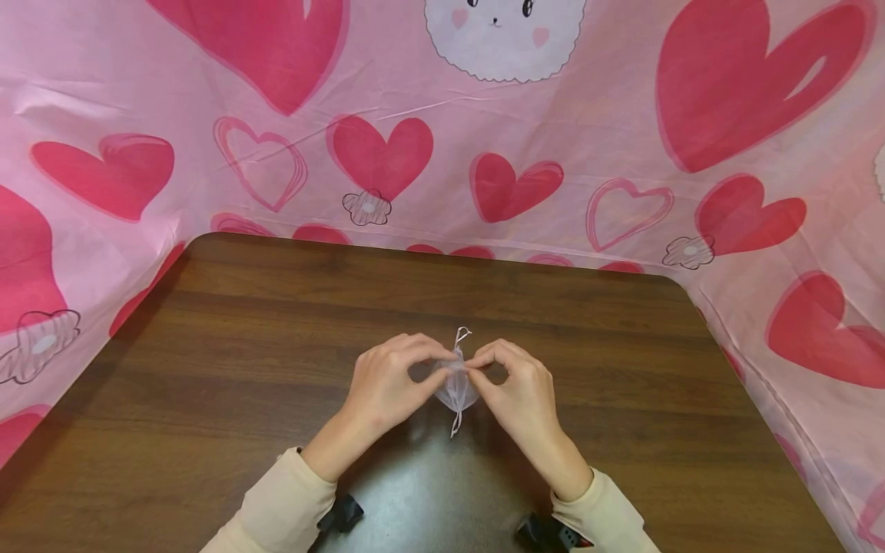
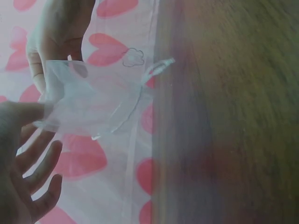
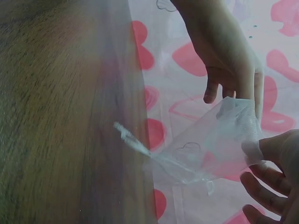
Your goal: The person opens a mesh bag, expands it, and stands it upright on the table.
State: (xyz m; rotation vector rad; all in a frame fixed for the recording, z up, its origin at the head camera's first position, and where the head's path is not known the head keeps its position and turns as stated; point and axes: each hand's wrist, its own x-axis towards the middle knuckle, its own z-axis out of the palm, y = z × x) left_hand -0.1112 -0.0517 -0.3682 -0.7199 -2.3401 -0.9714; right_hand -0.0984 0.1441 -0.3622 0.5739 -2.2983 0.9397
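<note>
A small sheer white organza pouch [image 1: 456, 388] with thin ribbon drawstrings hangs between both hands above the brown wooden table [image 1: 228, 369]. My left hand [image 1: 392, 382] pinches its left top edge with thumb and forefinger. My right hand [image 1: 515, 388] pinches the right top edge the same way. One ribbon loop sticks up behind the hands and another tail hangs below. In the left wrist view the pouch [image 2: 93, 100] stretches between my left hand [image 2: 28, 154] and the other hand. In the right wrist view the pouch [image 3: 210, 144] is held taut, my right hand [image 3: 275, 177] at the lower right.
A pink cloth with red hearts [image 1: 442, 130] rises as a wall behind and on both sides of the table. A white cartoon face [image 1: 503, 34] is printed at top centre. Cream sleeves [image 1: 283, 507] and black wrist mounts [image 1: 342, 513] sit near the front edge.
</note>
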